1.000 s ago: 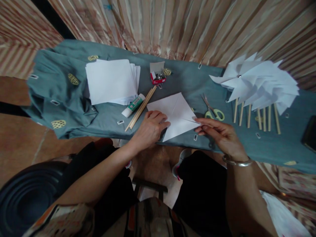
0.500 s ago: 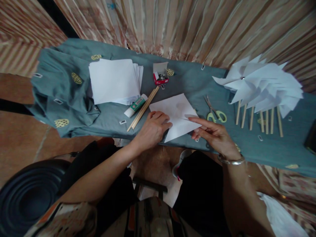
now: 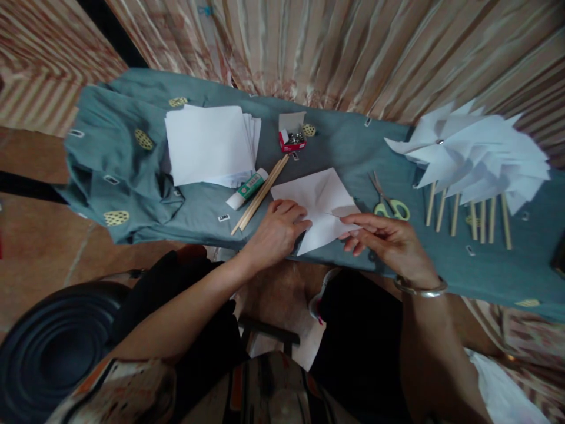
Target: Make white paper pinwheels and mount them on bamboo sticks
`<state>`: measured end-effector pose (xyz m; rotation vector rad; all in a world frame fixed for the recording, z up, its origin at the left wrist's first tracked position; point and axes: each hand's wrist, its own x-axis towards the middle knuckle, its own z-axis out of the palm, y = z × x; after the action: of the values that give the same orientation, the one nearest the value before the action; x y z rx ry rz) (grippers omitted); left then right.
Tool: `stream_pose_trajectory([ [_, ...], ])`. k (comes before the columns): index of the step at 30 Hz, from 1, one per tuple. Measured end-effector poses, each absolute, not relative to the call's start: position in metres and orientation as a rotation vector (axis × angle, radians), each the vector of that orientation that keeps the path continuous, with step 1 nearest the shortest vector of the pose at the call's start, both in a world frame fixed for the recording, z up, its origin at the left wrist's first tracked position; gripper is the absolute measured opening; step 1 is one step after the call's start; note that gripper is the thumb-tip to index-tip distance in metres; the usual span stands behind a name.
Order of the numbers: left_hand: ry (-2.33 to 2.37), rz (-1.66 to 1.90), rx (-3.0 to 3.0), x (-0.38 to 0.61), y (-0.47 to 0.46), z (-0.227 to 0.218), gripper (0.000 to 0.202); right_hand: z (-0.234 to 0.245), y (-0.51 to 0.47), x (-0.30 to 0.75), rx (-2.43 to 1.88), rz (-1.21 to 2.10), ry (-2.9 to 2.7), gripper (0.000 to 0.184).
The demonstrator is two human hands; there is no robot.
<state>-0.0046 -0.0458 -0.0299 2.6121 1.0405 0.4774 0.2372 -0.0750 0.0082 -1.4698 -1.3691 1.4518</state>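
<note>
A creased white paper square [image 3: 315, 197] lies on the teal cloth [image 3: 335, 147] in front of me. My left hand [image 3: 276, 231] rests on its near-left edge with fingers curled down, pressing the sheet flat. My right hand [image 3: 388, 240] pinches the paper's right corner between thumb and forefinger, and that flap is lifted slightly off the cloth. A silver bangle [image 3: 419, 288] sits on my right wrist.
A stack of white sheets [image 3: 209, 144], a glue stick [image 3: 247, 188], wooden sticks [image 3: 262, 191] and a red box of pins [image 3: 292, 140] lie to the left and behind. Green-handled scissors [image 3: 388, 203] and several finished paper pinwheels [image 3: 477, 159] lie to the right. A black tub [image 3: 53, 353] stands on the floor.
My right hand has shifted a little left along the paper's right corner, which stays slightly lifted. The left hand stays pressed on the sheet. The view drifted slightly.
</note>
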Motion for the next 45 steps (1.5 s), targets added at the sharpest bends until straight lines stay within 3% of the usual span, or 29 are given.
stream_pose_trajectory([
  [12,1.036,0.483,2.615,-0.004,-0.046,-0.030,0.027,-0.007,-0.067,0.215,-1.558,1.293,-1.467,0.038],
  [28,1.043,0.529,2.604,-0.005,-0.043,-0.034,0.029,-0.015,-0.060,0.195,-1.839,0.686,-1.891,0.018],
  [45,1.025,0.507,2.621,-0.004,-0.044,-0.033,0.038,-0.015,-0.063,0.178,-2.097,0.412,-2.030,0.019],
])
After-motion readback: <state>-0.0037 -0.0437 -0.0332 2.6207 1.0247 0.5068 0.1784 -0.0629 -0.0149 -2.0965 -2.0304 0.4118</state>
